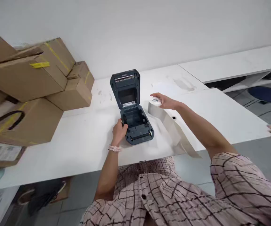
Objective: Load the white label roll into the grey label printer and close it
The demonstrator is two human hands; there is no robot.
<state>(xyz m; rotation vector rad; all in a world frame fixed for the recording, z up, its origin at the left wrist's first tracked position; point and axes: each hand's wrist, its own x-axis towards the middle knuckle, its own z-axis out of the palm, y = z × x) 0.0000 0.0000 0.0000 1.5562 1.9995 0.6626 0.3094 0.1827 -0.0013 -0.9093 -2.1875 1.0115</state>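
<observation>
Head view, from near to far: a checked shirt [163, 194] is before the near edge of the white tabletop [78, 147]. A pale strip [173, 125] lies across the surface, and its loose end passes over this near edge, right of the middle. Near the same edge, around its middle, stands a dark device [137, 125], with its lid [128, 84] raised toward the far edge and its inside uncovered. The left hand [120, 131], with a pink wristband [114, 148] below it, is closed around the left side of the device, the thumb upon the rim. Just beside the device, on the right, a white roll [152, 108] stands on its end, and the strip comes from it. The right hand [165, 101] has hold of this roll; its fingers are curved, only as wide as the roll. Cardboard boxes [24, 81] are piled at the left end of the tabletop. Behind the far edge rises a white wall [126, 31].
</observation>
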